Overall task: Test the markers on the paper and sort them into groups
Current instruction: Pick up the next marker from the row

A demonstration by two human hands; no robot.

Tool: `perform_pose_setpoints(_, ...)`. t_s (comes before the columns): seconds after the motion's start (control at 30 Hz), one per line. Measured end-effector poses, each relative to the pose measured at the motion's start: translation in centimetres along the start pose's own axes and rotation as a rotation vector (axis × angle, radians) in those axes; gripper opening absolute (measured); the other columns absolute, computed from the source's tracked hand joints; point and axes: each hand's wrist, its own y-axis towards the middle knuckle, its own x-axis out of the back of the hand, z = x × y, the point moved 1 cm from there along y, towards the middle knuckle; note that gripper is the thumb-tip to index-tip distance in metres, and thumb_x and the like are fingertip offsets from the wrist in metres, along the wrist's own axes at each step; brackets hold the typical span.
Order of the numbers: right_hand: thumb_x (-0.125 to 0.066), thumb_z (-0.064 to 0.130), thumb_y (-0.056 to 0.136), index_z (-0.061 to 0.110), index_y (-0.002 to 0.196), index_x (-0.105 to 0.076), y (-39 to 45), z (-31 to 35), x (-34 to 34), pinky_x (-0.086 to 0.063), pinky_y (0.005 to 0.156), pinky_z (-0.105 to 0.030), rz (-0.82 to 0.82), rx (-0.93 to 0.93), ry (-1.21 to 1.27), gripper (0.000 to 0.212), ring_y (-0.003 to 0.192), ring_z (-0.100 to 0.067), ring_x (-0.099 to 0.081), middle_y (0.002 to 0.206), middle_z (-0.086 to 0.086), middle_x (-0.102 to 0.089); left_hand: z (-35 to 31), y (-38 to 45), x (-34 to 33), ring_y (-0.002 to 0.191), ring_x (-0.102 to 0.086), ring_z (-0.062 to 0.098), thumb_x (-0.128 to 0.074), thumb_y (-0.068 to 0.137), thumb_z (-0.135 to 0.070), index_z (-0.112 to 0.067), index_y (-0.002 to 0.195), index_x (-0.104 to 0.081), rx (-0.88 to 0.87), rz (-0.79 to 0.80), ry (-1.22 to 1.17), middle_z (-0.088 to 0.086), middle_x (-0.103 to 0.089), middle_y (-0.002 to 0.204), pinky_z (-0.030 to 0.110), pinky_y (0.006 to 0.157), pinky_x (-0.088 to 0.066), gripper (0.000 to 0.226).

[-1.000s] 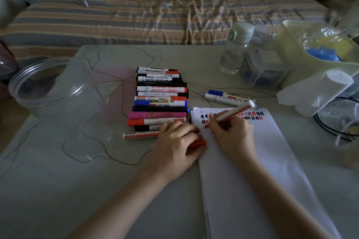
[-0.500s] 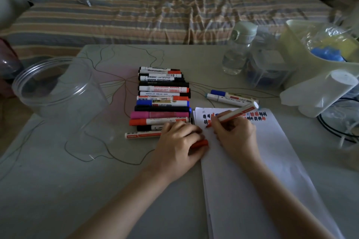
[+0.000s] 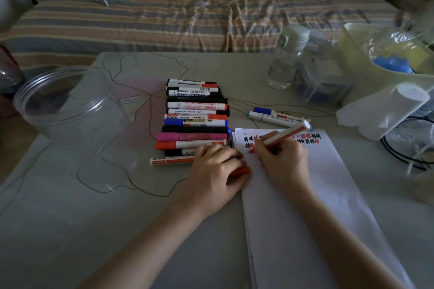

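— Barely anything has shifted since the earlier frame: the right hand (image 3: 285, 158) stays curled round the red marker (image 3: 283, 136) in a writing grip, tip on the paper (image 3: 312, 195), and the view has only drifted slightly. What does the scene tell of progress?

— Going by size, the big clear jar (image 3: 70, 112) at the left looks empty as far as can be told. Next, the row of markers (image 3: 196, 122) lies side by side in the middle of the table (image 3: 70, 230), just left of the paper, more than a dozen of mixed colours. Two more, the pair of markers (image 3: 277, 116), lie apart just above the sheet. Whether the row is tested or waiting cannot be told.

— And the marks?

— Two short lines of black and red scribbles cross the top of the paper, so a fair number seem tested; most of the sheet is blank. Sorting looks partly done at best.

— The left hand (image 3: 217, 171)?

— It rests at the sheet's left edge, fingers curled over a red cap (image 3: 240, 171), probably the marker's own.

— The room?

— Dim. A pale table with a thin line pattern stands against a striped bed cover (image 3: 199, 19). On the right sit a pale bin (image 3: 357, 73), a white roll (image 3: 387, 110) and a water bottle (image 3: 287, 56).
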Motion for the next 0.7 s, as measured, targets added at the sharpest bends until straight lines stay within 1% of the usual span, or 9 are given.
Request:
perform_pose_setpoints(0.1,-0.072,0.021,0.083,0.017,0.067,-0.07,-0.1,0.3,0.1,-0.048,0.054,-0.012,0.012,-0.01,-0.002,0.017,0.06,0.0,-0.064,0.061,0.01,-0.067,-0.1,0.0,0.1,0.1,-0.058,0.016,-0.06,0.085,-0.042,-0.022,0.093,-0.074,-0.002,0.012,0.01,-0.009,-0.066,0.107,0.031,0.082,-0.033,0.026)
perform_pose_setpoints(0.23,-0.071,0.021,0.086,0.02,0.069,-0.069,0.0,0.7,0.5,-0.048,0.052,-0.01,-0.011,-0.083,0.093,0.017,0.056,0.001,-0.064,0.063,0.01,-0.068,-0.2,-0.1,0.6,0.104,-0.056,0.018,-0.062,0.086,-0.041,-0.022,0.092,-0.074,-0.011,0.015,-0.032,-0.002,-0.058,0.118,0.034,0.088,-0.038,0.022)
perform_pose_setpoints(0.3,-0.07,0.021,0.088,0.018,0.075,-0.07,0.0,1.2,0.8,-0.049,0.052,-0.015,0.02,-0.117,0.168,0.013,0.054,-0.001,-0.064,0.063,0.005,-0.069,-0.3,-0.3,1.1,0.1,-0.055,0.017,-0.063,0.084,-0.038,-0.023,0.093,-0.073,-0.002,-0.003,-0.083,-0.003,-0.055,0.112,0.038,0.085,-0.041,0.02)
perform_pose_setpoints(0.4,-0.071,0.021,0.088,0.014,0.081,-0.07,-0.4,2.7,2.0,-0.049,0.049,-0.019,0.062,-0.152,0.284,0.01,0.051,-0.006,-0.061,0.063,0.001,-0.068,-0.3,-0.1,2.3,0.095,-0.054,0.017,-0.07,0.078,-0.03,-0.023,0.096,-0.071,0.074,-0.046,-0.173,-0.004,-0.054,0.1,0.042,0.081,-0.045,0.019)
perform_pose_setpoints(0.47,-0.072,0.021,0.087,0.011,0.08,-0.07,-1.0,3.6,3.4,-0.046,0.048,-0.019,0.038,-0.157,0.311,0.012,0.048,-0.005,-0.056,0.059,0.004,-0.065,-0.7,0.0,3.5,0.092,-0.056,0.015,-0.074,0.077,-0.022,-0.021,0.096,-0.072,0.118,-0.084,-0.261,-0.005,-0.057,0.096,0.038,0.081,-0.048,0.019)
perform_pose_setpoints(0.53,-0.073,0.016,0.086,0.009,0.084,-0.071,-2.3,4.3,4.7,-0.047,0.05,-0.02,0.065,-0.18,0.385,0.008,0.051,-0.008,-0.055,0.059,0.003,-0.065,-1.7,0.0,4.8,0.09,-0.059,0.007,-0.076,0.079,-0.015,-0.017,0.095,-0.072,0.159,-0.107,-0.365,-0.007,-0.061,0.094,0.022,0.08,-0.048,0.017)
perform_pose_setpoints(0.6,-0.073,0.016,0.085,0.01,0.088,-0.071,-4.0,4.6,5.6,-0.052,0.056,-0.024,0.11,-0.249,0.473,0.007,0.06,-0.013,-0.06,0.068,-0.001,-0.068,-2.9,-0.3,5.8,0.088,-0.062,0.0,-0.075,0.081,-0.013,-0.021,0.092,-0.07,0.321,-0.121,-0.537,-0.013,-0.066,0.091,0.01,0.077,-0.046,0.015)
perform_pose_setpoints(0.63,-0.072,0.019,0.085,0.01,0.09,-0.071,-4.9,4.7,5.9,-0.054,0.06,-0.026,0.118,-0.296,0.517,0.01,0.064,-0.016,-0.061,0.072,-0.004,-0.069,-3.4,-0.5,6.1,0.087,-0.063,-0.002,-0.074,0.082,-0.013,-0.025,0.09,-0.069,0.464,-0.11,-0.664,-0.015,-0.069,0.09,0.008,0.077,-0.046,0.015)
perform_pose_setpoints(0.7,-0.069,0.025,0.088,0.008,0.093,-0.071,-6.3,5.0,6.3,-0.054,0.064,-0.028,0.119,-0.378,0.595,0.017,0.067,-0.017,-0.063,0.075,-0.006,-0.069,-4.2,-0.9,6.1,0.087,-0.067,0.003,-0.072,0.084,-0.013,-0.026,0.091,-0.07,0.764,-0.066,-0.955,-0.009,-0.074,0.087,0.014,0.08,-0.049,0.014)
